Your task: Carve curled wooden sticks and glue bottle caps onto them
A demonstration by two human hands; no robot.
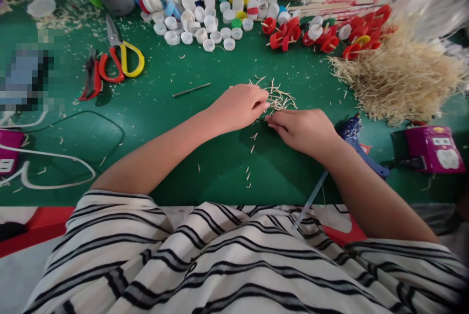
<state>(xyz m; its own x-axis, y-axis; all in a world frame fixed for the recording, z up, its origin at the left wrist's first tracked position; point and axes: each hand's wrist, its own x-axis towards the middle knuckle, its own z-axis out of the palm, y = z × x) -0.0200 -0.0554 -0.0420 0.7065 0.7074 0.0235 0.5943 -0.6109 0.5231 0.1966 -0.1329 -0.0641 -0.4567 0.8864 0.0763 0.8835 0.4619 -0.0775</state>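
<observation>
Just right of centre, my left hand (246, 105) pinches the left side of a small tuft of pale straw-like strands (280, 97). My right hand (301, 127) has its fingers pressed together at the tuft's lower edge, thumb and fingertips close to those of the left hand. Strands fan out above and to the right of the fingers. Short cut bits of strand lie on the green table below the hands. A blue glue gun (361, 145) rests beside my right wrist, with a translucent glue stick (311, 198) running toward the table's front edge.
White and coloured bottle caps (208, 23) pile up at the back. Red cap pieces (286, 34), wooden sticks (335, 0) and a large straw heap (399, 74) are at the right. Scissors (132, 60), pliers (92, 77) and a nail (191, 90) lie left. A purple box (434, 149) stands far right.
</observation>
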